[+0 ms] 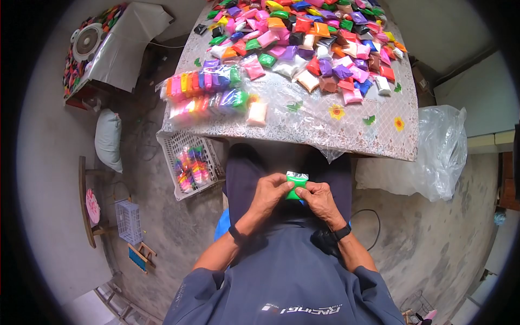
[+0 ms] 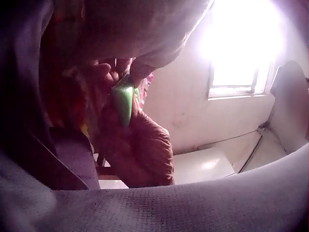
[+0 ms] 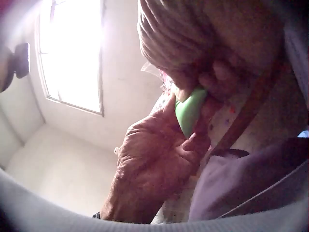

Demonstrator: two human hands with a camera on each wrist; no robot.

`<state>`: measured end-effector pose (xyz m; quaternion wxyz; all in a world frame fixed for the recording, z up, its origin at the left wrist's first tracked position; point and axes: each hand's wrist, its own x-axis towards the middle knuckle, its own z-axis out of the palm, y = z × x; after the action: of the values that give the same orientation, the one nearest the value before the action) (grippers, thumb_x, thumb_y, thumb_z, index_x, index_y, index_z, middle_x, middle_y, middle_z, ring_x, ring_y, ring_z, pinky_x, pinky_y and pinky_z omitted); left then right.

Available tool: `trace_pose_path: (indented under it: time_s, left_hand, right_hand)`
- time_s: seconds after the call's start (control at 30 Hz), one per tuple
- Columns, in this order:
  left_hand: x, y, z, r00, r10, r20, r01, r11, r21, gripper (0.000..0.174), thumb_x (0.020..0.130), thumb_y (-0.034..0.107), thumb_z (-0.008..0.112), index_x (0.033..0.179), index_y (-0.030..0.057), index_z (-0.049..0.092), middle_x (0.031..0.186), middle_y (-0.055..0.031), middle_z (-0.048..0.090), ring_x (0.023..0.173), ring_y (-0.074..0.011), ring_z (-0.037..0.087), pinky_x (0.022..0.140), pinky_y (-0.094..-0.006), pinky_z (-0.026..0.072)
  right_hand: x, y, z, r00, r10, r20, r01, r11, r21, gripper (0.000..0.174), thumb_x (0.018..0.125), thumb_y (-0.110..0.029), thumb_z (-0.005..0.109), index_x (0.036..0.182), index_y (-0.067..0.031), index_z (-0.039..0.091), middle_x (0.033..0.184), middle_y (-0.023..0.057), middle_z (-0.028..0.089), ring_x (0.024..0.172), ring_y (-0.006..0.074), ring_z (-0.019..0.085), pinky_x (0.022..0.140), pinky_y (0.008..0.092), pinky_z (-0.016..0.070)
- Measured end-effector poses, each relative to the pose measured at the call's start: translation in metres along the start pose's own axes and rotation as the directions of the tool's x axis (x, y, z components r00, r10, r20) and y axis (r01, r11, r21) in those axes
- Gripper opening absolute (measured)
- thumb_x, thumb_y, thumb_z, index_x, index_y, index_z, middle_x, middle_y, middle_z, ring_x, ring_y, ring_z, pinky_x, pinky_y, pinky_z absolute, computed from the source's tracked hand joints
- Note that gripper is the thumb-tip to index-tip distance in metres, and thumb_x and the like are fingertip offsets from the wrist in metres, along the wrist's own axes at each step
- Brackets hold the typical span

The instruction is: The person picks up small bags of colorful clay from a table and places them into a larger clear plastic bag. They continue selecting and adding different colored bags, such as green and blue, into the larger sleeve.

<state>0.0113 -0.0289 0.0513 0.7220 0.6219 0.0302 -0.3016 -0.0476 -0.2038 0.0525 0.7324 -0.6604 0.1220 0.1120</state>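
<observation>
Over the lap, both hands hold one small green packet, with a clear, shiny strip along its far end. My left hand pinches the packet's left side, thumb lying on top. On the opposite side my right hand pinches it, its thumb pointing inward. From the left wrist, the green packet shows as a bulging wedge among the fingers. The right wrist view has the packet between the two hands, its edges partly covered by fingers.
Ahead stands a table with a patterned cover, heaped with colourful packets. Clear bags of packets lie at its near left. A white basket holding more is below left. Clear plastic sheeting bulges at the right.
</observation>
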Motion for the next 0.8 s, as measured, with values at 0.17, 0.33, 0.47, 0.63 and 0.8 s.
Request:
trace_pose_path:
  time_s: [0.17,0.33,0.47,0.63,0.8]
  left_hand:
    - [0.008,-0.018,-0.002,0.999,0.037,-0.024,-0.036,0.999,0.021,0.011,0.092,0.01,0.069,0.094,-0.0008,0.07,0.079,0.0006,0.066,0.066,-0.0037,0.052,0.06,-0.0206,0.0404]
    - [0.011,-0.02,-0.003,1.0,-0.01,-0.013,0.01,0.999,0.039,0.012,0.091,0.009,0.069,0.098,-0.0008,0.068,0.083,-0.001,0.067,0.068,-0.0035,0.053,0.06,-0.0204,0.0408]
    - [0.005,-0.007,-0.001,0.993,-0.089,0.078,0.095,0.992,-0.084,0.016,0.09,0.011,0.071,0.101,-0.0004,0.068,0.086,-0.0008,0.068,0.068,-0.0028,0.054,0.059,-0.0202,0.0398]
    - [0.002,0.001,0.007,1.0,-0.004,0.031,0.007,0.994,-0.106,0.018,0.089,0.013,0.074,0.103,0.0012,0.07,0.086,0.0002,0.07,0.068,-0.0026,0.054,0.058,-0.0192,0.0389]
    - [0.004,0.008,0.013,0.999,0.005,-0.041,-0.008,0.996,-0.093,0.016,0.089,0.013,0.074,0.101,0.0019,0.071,0.087,0.0009,0.07,0.068,-0.0029,0.055,0.06,-0.0186,0.0403]
  right_hand:
    - [0.002,0.021,0.003,1.0,-0.017,-0.007,0.016,0.997,-0.076,0.02,0.094,-0.015,0.067,0.086,0.0033,0.071,0.067,-0.0084,0.05,0.067,0.0028,0.042,0.057,0.026,0.0364]
    - [0.003,0.016,0.004,0.998,0.033,-0.052,-0.036,0.998,-0.043,0.021,0.093,-0.015,0.067,0.085,0.0046,0.07,0.066,-0.0088,0.051,0.066,0.0026,0.042,0.056,0.0259,0.0359]
    - [0.004,0.016,-0.002,0.999,0.036,-0.021,-0.036,0.999,-0.03,0.021,0.093,-0.015,0.068,0.088,0.0056,0.07,0.068,-0.0087,0.053,0.068,0.0029,0.044,0.057,0.0264,0.0377]
    - [0.003,0.012,0.005,0.999,0.013,-0.029,-0.014,0.999,-0.045,0.022,0.094,-0.016,0.067,0.088,0.0054,0.068,0.069,-0.0089,0.051,0.069,0.0031,0.044,0.058,0.0265,0.0384]
    - [0.0,0.003,0.007,0.999,0.024,-0.046,-0.023,1.0,0.014,0.025,0.095,-0.022,0.07,0.087,0.0021,0.071,0.068,-0.0086,0.051,0.068,0.003,0.043,0.058,0.026,0.0374]
